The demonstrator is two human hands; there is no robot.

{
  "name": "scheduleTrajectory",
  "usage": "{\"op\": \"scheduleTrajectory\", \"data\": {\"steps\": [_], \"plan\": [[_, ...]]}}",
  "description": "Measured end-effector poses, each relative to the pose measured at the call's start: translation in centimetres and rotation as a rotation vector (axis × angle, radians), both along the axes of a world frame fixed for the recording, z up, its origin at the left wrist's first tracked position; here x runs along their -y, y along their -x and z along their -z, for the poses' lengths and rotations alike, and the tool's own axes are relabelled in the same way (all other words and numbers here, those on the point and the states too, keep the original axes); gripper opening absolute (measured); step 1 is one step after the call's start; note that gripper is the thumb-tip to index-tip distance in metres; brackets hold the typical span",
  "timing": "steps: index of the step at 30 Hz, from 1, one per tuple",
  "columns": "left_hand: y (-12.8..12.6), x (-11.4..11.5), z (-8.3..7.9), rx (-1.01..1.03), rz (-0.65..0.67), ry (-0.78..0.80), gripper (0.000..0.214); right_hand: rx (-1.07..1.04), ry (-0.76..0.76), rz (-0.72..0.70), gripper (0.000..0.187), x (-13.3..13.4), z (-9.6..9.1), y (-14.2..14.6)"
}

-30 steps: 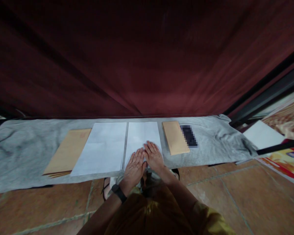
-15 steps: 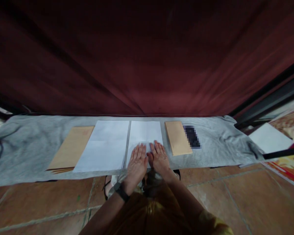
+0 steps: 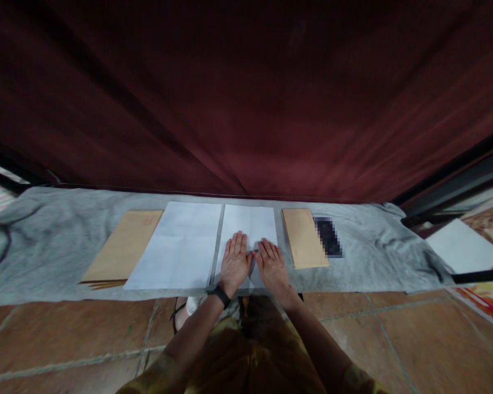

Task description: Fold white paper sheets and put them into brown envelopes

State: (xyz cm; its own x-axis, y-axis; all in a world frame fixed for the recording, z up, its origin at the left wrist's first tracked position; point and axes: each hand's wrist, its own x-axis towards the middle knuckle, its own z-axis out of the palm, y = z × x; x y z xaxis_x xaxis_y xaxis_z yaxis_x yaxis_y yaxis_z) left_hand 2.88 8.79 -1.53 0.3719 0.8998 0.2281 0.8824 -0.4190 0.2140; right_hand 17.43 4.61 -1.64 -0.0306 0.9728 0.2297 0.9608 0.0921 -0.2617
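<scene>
My left hand [image 3: 235, 264] lies flat on a white sheet of paper [image 3: 250, 220], fingers stretched out away from me. Beside it, my right hand [image 3: 271, 266] rests flat on the same sheet, the two thumbs close together. A faint crease line runs up the middle of the sheet; its near part is partly hidden by my hands. To the left lies a stack of white paper [image 3: 181, 246]. Further left are several brown envelopes [image 3: 123, 246] in a pile. On the right sits a smaller stack of brown envelopes [image 3: 305, 239].
A grey cloth [image 3: 373, 246] covers the narrow table. A pixelated dark phone-like rectangle [image 3: 328, 237] lies by the right envelopes. A dark red curtain [image 3: 246, 109] hangs behind the table. A white sheet [image 3: 464, 246] and a colourful printed box [image 3: 487, 301] are at the far right.
My left hand has slid a little forward and up the sheet. The right hand stays flat, slightly further right in view. The view has shifted slightly.
</scene>
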Motion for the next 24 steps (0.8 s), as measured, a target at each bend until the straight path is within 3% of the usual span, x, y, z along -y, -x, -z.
{"op": "scheduleTrajectory", "data": {"steps": [6,18,24], "plan": [[-0.3,0.0,-0.3,0.019,-0.007,-0.011,0.059,0.018,0.051,-0.161,0.048,-5.1,-0.6,-0.2],[-0.3,0.2,-0.4,0.037,-0.017,-0.023,0.055,0.094,0.027,-0.003,0.053,-13.1,0.6,-3.7],[-0.4,0.2,-0.5,0.043,-0.026,-0.033,0.056,0.103,0.059,0.052,0.054,-14.3,-0.3,-3.6]]}}
